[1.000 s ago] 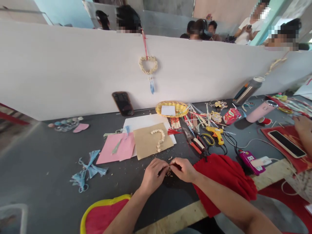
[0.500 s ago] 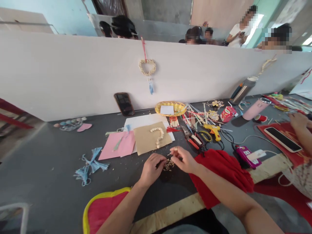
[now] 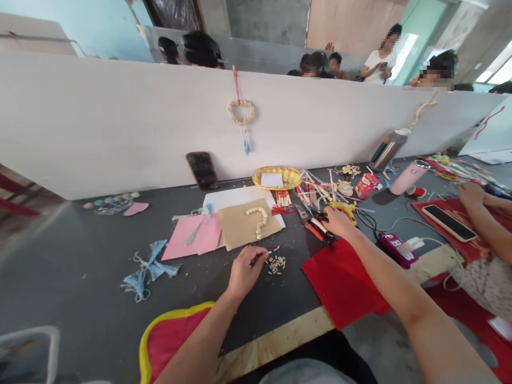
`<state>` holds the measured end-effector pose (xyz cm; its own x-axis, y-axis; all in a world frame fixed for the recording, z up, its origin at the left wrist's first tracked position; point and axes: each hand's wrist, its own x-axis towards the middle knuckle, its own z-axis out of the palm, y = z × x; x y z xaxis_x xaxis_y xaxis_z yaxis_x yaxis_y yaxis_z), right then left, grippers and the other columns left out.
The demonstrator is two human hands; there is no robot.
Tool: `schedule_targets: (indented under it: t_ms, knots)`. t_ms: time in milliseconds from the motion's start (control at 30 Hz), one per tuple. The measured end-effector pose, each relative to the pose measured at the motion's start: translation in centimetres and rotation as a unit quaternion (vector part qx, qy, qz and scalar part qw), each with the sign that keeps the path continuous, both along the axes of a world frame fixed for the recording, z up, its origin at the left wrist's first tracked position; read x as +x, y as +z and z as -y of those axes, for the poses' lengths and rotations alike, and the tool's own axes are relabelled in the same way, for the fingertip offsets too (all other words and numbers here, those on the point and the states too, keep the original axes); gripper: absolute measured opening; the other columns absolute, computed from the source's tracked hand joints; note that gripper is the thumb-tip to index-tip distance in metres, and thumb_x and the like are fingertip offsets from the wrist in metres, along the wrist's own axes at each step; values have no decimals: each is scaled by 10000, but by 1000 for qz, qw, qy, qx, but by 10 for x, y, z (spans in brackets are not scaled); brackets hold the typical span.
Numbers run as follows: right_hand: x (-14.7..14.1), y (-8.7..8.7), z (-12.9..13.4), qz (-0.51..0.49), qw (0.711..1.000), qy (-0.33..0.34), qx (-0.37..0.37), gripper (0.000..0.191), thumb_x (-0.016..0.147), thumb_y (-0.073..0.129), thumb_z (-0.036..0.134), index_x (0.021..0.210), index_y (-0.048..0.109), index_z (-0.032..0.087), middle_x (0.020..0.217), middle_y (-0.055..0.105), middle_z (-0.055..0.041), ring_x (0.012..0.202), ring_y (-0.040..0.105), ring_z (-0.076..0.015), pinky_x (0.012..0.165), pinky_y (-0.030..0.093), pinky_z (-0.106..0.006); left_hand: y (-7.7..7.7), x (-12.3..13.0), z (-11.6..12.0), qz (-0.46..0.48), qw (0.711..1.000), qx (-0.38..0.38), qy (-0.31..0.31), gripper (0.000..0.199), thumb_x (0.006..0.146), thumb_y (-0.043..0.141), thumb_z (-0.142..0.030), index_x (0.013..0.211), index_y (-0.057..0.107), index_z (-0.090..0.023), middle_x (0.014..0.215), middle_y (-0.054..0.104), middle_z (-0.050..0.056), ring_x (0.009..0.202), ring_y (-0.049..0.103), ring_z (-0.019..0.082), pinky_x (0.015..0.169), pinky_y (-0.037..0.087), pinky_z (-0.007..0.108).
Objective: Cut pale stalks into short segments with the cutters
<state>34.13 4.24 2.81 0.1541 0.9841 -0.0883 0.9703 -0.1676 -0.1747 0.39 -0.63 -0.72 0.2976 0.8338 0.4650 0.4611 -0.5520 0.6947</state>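
My left hand [image 3: 245,271] is closed in a pinch on a small pale stick piece [image 3: 269,252]. Just to its right, a loose pile of similar short pieces [image 3: 277,264] lies on the dark table. My right hand [image 3: 340,221] reaches over the tools, its fingertips bent down and partly hidden. Below its fingers are red-and-white-handled pliers [image 3: 314,229], and a yellow glue gun [image 3: 347,211] lies just behind it. Beyond my left hand, a curved row of cream pieces [image 3: 262,221] rests on brown card [image 3: 232,226].
Red cloth [image 3: 340,282] lies under my right forearm. Blue tassels [image 3: 154,264] and pink paper [image 3: 174,242] are at left. A yellow basket [image 3: 296,178], a pink bottle [image 3: 410,177] and a purple power strip [image 3: 396,249] stand farther back or right. Another person's hands [image 3: 474,197] are at right.
My right hand has left the pile of small pieces and moved right and forward to the tools. My left hand stays beside the pile, pinching. The view has turned slightly right.
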Motion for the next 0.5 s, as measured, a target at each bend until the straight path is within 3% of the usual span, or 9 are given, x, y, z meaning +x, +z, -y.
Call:
schedule_targets:
  t_ms: [133, 200, 367, 433, 500]
  knots:
    - [-2, -2, -6, 2, 1000, -22, -2, 322, 820, 631, 260, 1118, 575, 150, 923, 711, -127, 887, 684, -275, 721, 460, -307, 0, 0, 0, 1, 1000, -6, 1, 126, 890, 590, -259, 819, 681, -207, 779, 702, 21, 742, 645, 158, 702, 510, 270]
    - [-1, -1, -5, 1, 999, -35, 26, 349, 829, 608, 249, 1162, 564, 157, 949, 705, -124, 900, 678, -274, 730, 462, -310, -1, 0, -1, 4, 1000, -9, 1, 127, 888, 593, -262, 817, 684, -209, 777, 703, 21, 743, 645, 159, 705, 508, 272]
    - [4, 8, -4, -7, 988, -63, 141, 427, 920, 444, 237, 1339, 431, 151, 1324, 533, -183, 1084, 608, -266, 846, 472, -340, -3, 1, 0, 41, 998, -45, 10, 132, 872, 605, -285, 816, 696, -208, 780, 704, 20, 717, 635, 153, 676, 501, 262]
    - [6, 13, -6, -47, 975, -62, 209, 450, 932, 417, 250, 1364, 386, 128, 1339, 497, -192, 1134, 571, -251, 896, 471, -340, -3, 3, 1, 73, 994, -78, 27, 138, 852, 627, -312, 816, 705, -203, 776, 708, 19, 702, 629, 153, 668, 494, 261]
    - [2, 17, -7, -131, 948, -48, 285, 507, 932, 417, 275, 1402, 325, 106, 1258, 523, -186, 1061, 586, -231, 895, 486, -341, 0, 5, 1, 120, 982, -135, 47, 172, 829, 656, -356, 822, 712, -194, 756, 707, 17, 676, 615, 149, 649, 479, 257]
